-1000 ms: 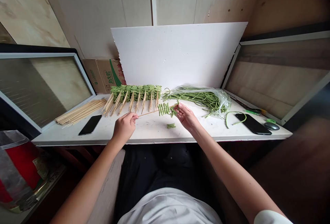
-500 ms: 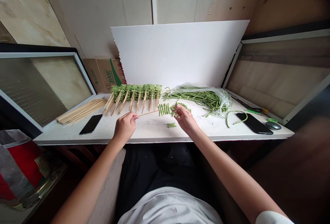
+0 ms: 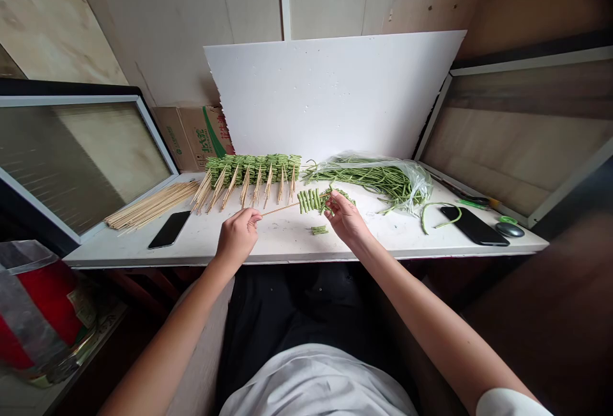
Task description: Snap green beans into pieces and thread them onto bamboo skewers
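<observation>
Recording a white-topped bench [image 3: 119, 246] set below a white foam board [image 3: 330, 96] at twelve o'clock, with a cardboard box [image 3: 191, 138] behind it at eleven o'clock. A clear plastic bag [image 3: 412, 179] at two o'clock contains long green beans, some trailing from its mouth; a red-and-clear bag [image 3: 38, 314] stands off the bench at eight o'clock, contents undetermined. A row of bean-filled skewers [image 3: 253, 170] lies at eleven o'clock, beside a bundle of bare skewers [image 3: 151, 206] at ten o'clock. Step in hand: threading. The left hand [image 3: 237, 234] is clenched in a pinch on the blunt end of a single skewer [image 3: 282, 209], whose folded bean lengths [image 3: 310, 200] sit near its far end. The right hand [image 3: 345, 216] grasps a green bean [image 3: 340, 196] at that end, at about twelve o'clock. Loose bean pieces [image 3: 319, 230] lie on the bench just below.
</observation>
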### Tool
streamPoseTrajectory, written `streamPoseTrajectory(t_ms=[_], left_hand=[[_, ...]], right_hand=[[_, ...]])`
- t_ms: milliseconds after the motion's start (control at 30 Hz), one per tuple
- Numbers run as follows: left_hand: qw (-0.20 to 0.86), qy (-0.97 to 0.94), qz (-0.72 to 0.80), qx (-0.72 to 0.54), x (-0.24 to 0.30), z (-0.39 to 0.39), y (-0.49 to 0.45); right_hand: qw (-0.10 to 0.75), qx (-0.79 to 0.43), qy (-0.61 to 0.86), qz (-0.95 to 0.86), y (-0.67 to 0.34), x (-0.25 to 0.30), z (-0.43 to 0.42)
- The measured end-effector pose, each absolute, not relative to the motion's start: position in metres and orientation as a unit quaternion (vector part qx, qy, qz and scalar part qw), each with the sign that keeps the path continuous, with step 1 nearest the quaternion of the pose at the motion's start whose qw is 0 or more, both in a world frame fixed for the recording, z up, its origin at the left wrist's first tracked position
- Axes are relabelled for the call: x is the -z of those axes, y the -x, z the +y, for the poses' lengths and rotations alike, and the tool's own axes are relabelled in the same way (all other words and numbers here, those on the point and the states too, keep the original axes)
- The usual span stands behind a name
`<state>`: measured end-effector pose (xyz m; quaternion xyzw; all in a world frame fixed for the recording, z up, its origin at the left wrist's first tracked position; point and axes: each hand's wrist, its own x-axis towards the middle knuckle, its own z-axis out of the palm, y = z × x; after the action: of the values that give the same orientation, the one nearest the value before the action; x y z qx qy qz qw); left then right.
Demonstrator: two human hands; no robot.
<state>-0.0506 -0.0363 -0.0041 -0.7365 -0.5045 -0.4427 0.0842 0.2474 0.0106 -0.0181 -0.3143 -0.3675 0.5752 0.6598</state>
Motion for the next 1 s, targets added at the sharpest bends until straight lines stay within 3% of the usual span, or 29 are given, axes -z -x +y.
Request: streamPoseTrajectory(t_ms=[367,600,700,900,1000], left_hand=[[0.061,0.749,-0.492,0.439,0.004,-0.039,0.044],[0.069,0.74,-0.494,0.45,-0.003,-0.038,0.048],[0.069,0.735,-0.499,0.454,-0.001,-0.034,0.054],[0.065,0.733,-0.504,0.453,0.004,-0.025,0.063],[0.066,0.736,-0.504,0.447,0.006,-0.024,0.064]], right_hand=[[0.651,-0.599,0.312,-0.347,-0.234,0.015,0.0],[0.632,-0.591,0.3,-0.401,-0.238,0.013,0.001],[0.612,-0.529,0.317,-0.496,-0.252,0.017,0.008],[0.364,-0.141,0.457,-0.799,-0.282,0.036,0.026],[0.257,-0.062,0.472,-0.841,-0.281,0.046,0.027]])
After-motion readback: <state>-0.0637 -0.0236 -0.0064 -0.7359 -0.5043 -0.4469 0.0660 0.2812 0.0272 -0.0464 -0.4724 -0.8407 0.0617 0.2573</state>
